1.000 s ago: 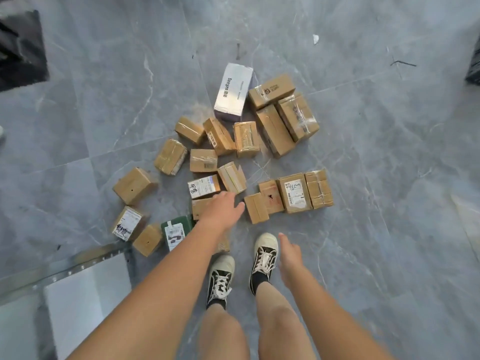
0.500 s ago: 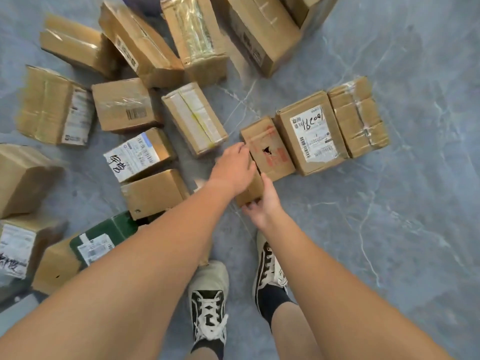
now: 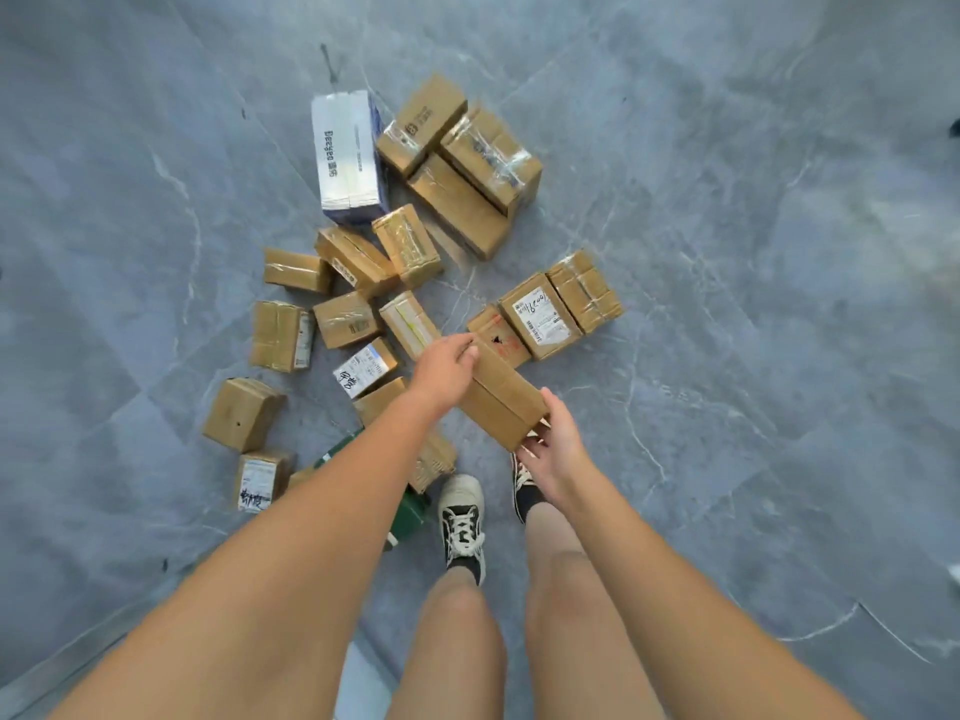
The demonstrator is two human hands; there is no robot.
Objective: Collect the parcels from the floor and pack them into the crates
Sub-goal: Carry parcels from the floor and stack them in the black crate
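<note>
Holding small box [image 3: 501, 402] end to end | left hand [image 3: 448, 367] gripped far end, right hand [image 3: 553, 445] near end | long axis ran away from person | crates unseen

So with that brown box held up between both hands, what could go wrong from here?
1. The plain brown box is held only at its two ends, left hand at the far end, right hand at the near corner; it could slip or tilt.
2. The green parcel lies right beside the left shoe, a likely trip point.
3. No crate is in view, so the carry may mean turning among the scattered parcels.
</note>
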